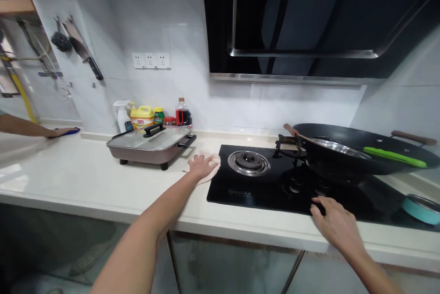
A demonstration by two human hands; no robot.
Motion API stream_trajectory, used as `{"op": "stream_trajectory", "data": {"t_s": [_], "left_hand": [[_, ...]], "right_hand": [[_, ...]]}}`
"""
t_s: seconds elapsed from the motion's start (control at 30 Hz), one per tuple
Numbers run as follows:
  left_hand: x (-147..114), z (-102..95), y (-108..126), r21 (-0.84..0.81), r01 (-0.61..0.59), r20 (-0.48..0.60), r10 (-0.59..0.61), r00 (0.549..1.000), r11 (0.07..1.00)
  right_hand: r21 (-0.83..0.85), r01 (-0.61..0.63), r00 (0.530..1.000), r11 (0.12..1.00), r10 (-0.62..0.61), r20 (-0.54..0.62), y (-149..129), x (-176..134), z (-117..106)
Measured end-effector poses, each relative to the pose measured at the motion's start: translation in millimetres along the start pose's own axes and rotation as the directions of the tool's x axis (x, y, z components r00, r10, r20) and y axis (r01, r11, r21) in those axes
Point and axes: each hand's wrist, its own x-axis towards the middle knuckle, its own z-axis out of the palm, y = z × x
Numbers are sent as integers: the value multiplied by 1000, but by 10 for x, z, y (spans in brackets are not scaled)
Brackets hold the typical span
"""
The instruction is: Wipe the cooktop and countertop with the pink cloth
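Observation:
My left hand (200,166) holds a pale pink cloth (210,174) pressed against the white countertop, just left of the black gas stove (237,198). Its fingers lie over the cloth. To the left of that hand stands a brown electric pan (144,154) with a glass lid and black handles. My right hand (335,220) hovers at or rests on the stove's front edge, near the knobs (321,191). It is empty, with its fingers loosely bent and apart. The left burner (249,162) is bare, with its grate off.
A large black wok (343,166) with a metal lid and green-handled utensil sits at right; burner grates (287,145) lie by it. A teal round object (421,209) is at far right. Bottles (142,117) line the wall. Another person's hand (57,133) wipes with a blue cloth (70,131).

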Motion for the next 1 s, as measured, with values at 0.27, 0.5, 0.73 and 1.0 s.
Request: {"op": "stream_trajectory", "data": {"t_s": [0.27, 0.5, 0.73, 1.0], "left_hand": [[-922, -68, 129, -4, -126, 11, 126, 992, 992], [-1751, -105, -20, -53, -312, -33, 311, 950, 948], [-1727, -195, -656, 2, -203, -23, 203, 979, 979], [-1092, -62, -445, 53, -219, -52, 221, 974, 974]], "right_hand": [[-5, -16, 999, 1000, 16, 42, -41, -10, -32], [5, 10, 997, 1000, -11, 80, 25, -4, 24], [4, 23, 997, 1000, -23, 74, 104, 0, 84], [-12, 28, 998, 1000, -28, 64, 165, -3, 97]]}}
